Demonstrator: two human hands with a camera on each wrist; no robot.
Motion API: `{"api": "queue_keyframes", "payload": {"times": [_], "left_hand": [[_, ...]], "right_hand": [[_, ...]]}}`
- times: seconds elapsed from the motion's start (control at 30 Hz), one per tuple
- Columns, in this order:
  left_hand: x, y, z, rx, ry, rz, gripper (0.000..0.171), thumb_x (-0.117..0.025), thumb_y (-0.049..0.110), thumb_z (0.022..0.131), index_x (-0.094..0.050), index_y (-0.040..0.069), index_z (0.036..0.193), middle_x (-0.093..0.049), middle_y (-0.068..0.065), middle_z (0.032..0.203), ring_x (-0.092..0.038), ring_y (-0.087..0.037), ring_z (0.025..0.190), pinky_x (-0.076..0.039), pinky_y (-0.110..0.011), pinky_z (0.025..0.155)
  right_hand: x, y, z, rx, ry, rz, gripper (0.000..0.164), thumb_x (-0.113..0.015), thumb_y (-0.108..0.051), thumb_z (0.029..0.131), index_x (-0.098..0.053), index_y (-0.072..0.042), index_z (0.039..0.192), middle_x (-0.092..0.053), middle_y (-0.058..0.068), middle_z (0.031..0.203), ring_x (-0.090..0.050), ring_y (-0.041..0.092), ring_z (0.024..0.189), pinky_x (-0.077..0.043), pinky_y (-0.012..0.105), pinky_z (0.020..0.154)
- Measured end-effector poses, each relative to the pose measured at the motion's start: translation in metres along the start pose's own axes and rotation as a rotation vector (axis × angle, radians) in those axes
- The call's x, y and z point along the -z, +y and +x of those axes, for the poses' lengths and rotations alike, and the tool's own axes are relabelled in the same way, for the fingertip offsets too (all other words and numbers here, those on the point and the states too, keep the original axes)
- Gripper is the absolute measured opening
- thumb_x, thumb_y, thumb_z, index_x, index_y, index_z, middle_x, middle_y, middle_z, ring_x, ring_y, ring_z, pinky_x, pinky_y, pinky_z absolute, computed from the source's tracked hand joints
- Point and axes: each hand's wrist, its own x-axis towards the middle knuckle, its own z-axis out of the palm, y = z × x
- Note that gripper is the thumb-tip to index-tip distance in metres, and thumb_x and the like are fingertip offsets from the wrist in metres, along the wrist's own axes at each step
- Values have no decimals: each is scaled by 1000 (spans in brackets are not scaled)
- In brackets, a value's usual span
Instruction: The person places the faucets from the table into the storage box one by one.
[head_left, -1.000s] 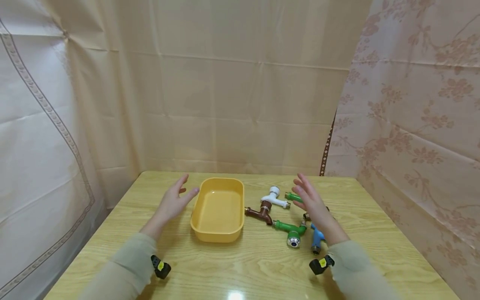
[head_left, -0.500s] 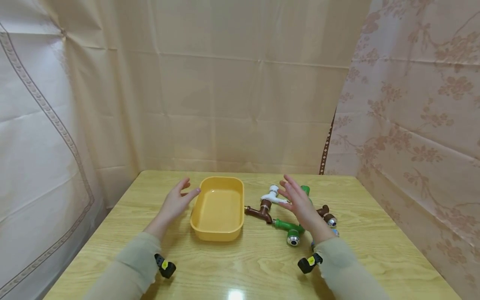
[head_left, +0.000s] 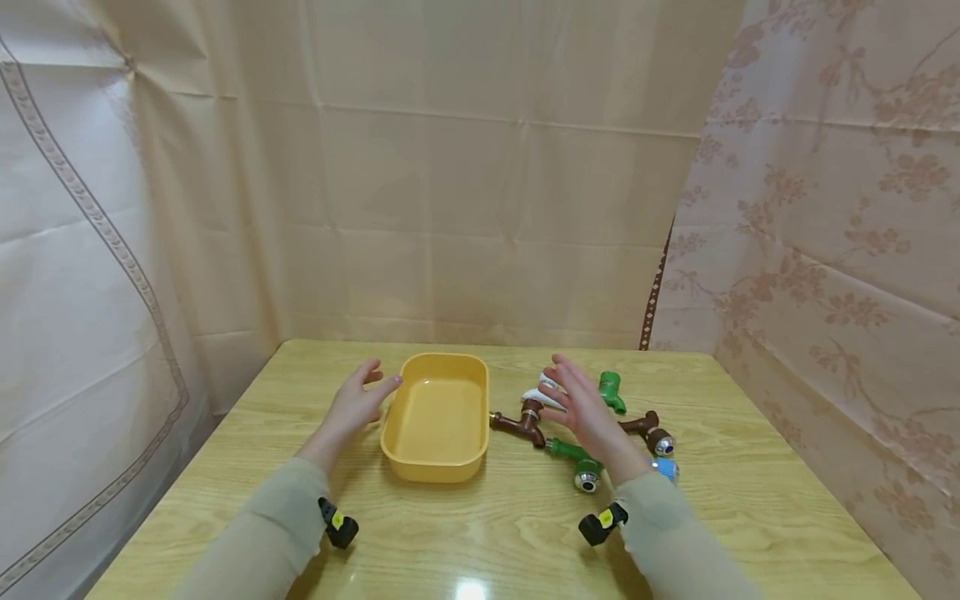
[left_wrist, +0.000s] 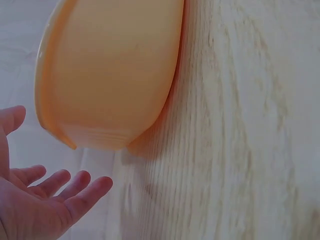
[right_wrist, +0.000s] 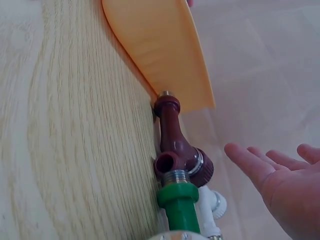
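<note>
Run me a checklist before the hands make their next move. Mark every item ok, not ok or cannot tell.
1. Left hand free: ok, fingers relaxed, holding nothing, beside the tray.
2. Right hand free: ok, holding nothing, fingers spread.
3. Tray upright: ok, open side up on the table.
4. White tap fully visible in the head view: not ok, the right hand covers part of it.
5. Blue tap fully visible in the head view: not ok, mostly behind the right arm.
6. Brown tap nearest the tray clear of its wall: cannot tell, its end overlaps the wall in the right wrist view.
</note>
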Motion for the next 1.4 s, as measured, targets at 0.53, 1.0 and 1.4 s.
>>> {"api": "queue_keyframes", "payload": {"times": [0.53, 1.0, 1.4], "left_hand": [[-9, -3, 10, 50, -1, -74, 80, -63, 49, 86, -29, 10, 147, -40, -18, 139, -47, -34, 118, -55, -36, 75], [-13, -5, 17, 93, -10, -103, 52, -53, 15, 94, -38, 5, 142, -49, -20, 129, -52, -30, 107, -55, -34, 69], [-15, -6, 19, 111, -19, -84, 45, -51, 11, 94, -45, 9, 139, -51, -18, 123, -56, -31, 99, -54, -37, 67]], "right_hand": [[-17, 15, 17, -97, 63, -60, 72, -45, -50, 96, -15, -15, 151, -21, 17, 151, -31, 38, 133, -36, 58, 98], [-26, 23, 22, -115, 67, -73, 64, -44, -46, 98, -19, -18, 150, -24, 16, 150, -28, 41, 133, -38, 57, 98], [-29, 23, 23, -137, 51, -59, 65, -43, -47, 97, -17, -20, 150, -22, 16, 151, -27, 40, 134, -38, 57, 97]]}}
